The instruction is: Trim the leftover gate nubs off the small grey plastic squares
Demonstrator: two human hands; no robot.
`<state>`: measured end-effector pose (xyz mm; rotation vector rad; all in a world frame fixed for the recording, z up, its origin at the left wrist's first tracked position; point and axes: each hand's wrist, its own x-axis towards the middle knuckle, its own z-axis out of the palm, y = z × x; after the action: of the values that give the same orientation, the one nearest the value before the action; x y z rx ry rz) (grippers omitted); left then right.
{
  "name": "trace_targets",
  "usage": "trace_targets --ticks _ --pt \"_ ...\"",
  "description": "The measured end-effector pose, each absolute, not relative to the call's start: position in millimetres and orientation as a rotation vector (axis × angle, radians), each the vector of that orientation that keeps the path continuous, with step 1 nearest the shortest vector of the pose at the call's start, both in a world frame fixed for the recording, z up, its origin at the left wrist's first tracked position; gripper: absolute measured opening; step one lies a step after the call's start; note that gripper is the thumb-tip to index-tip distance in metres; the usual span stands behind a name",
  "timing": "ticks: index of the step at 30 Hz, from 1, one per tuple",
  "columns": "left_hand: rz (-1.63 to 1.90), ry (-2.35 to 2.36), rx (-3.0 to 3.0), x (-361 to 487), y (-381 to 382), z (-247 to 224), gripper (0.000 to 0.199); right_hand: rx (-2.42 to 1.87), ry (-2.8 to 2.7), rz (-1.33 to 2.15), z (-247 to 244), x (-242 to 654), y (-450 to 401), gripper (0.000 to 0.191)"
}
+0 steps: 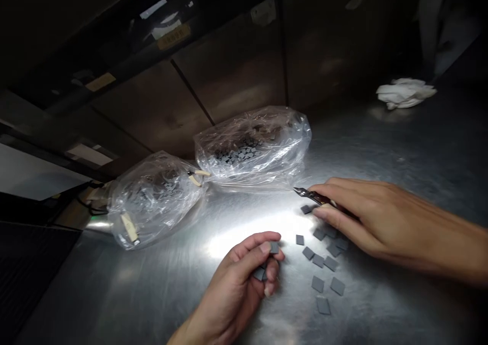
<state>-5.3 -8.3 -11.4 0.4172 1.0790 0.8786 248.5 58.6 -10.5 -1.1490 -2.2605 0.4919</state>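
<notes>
Left hand (232,279): pinches thin gray tiles (273,248), apart from the other.
Right hand (366,218): grips small pliers (316,196).
Handling: tiles look light, stiff, perhaps brittle; hold by edges.

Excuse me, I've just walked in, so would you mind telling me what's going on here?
A person is working at a steel table. Their left hand holds a few small grey square tiles, while their right hand holds a small pointed metal tool just above more loose tiles scattered on the steel. Two clear plastic bags of similar tiles sit behind, with cream-handled pliers between them. A crumpled white cloth lies further back.
</notes>
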Motion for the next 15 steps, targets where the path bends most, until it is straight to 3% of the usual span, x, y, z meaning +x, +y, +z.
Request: trace_targets --ticks 7,15 --pt "0.775 1.279 0.763 -4 -20 -12 0.032 -1.357 -2.429 0.475 3 252 58 0.027" --pt "0.748 1.18 0.657 -3 -14 -15 0.031 -1.441 -2.462 0.522 -3 246 60 0.016"
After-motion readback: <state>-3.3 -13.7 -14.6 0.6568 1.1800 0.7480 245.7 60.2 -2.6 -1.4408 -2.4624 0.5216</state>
